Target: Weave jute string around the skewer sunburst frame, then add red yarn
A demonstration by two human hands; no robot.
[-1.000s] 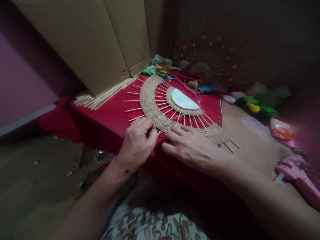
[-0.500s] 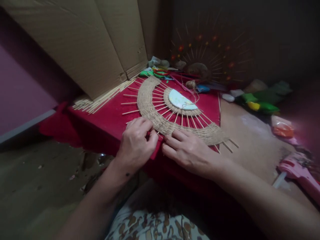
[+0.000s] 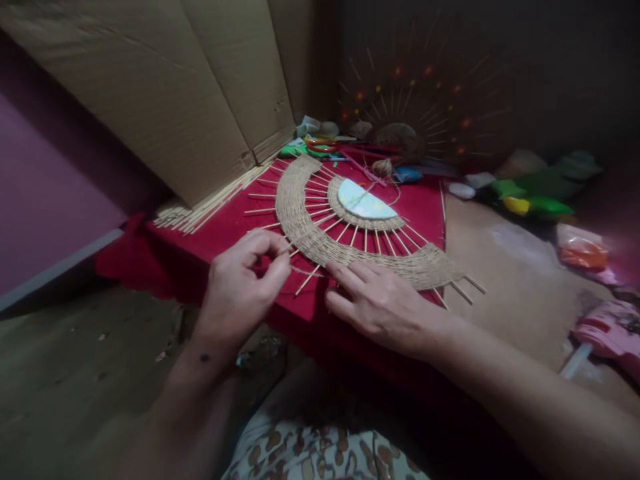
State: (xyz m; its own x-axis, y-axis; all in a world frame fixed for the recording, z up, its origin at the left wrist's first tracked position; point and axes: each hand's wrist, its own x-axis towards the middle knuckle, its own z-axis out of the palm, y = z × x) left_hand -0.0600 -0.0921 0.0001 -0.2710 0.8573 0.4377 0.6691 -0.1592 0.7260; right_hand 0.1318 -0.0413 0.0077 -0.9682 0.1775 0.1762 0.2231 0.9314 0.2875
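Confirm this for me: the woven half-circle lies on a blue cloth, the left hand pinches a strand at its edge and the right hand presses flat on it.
Not quite. The head view shows the woven half-circle on a red cloth, not blue. The left hand does pinch a strand at its edge, and the right hand presses flat on it.

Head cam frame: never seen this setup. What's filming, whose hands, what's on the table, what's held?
There is no machine here. A person wears one camera on the head, looking forward and down, so both arms enter from the bottom edge. The left hand pinches a thin jute strand that runs to the woven edge. The right hand lies flat, fingers pressing the outer band of a half-round woven fan piece made of jute wound over radiating wooden sticks. It lies on a red cloth. Beside it lies a bundle of spare sticks under leaning cardboard. Farther back stands a beaded stick fan, dim. A pink glue gun lies at right.
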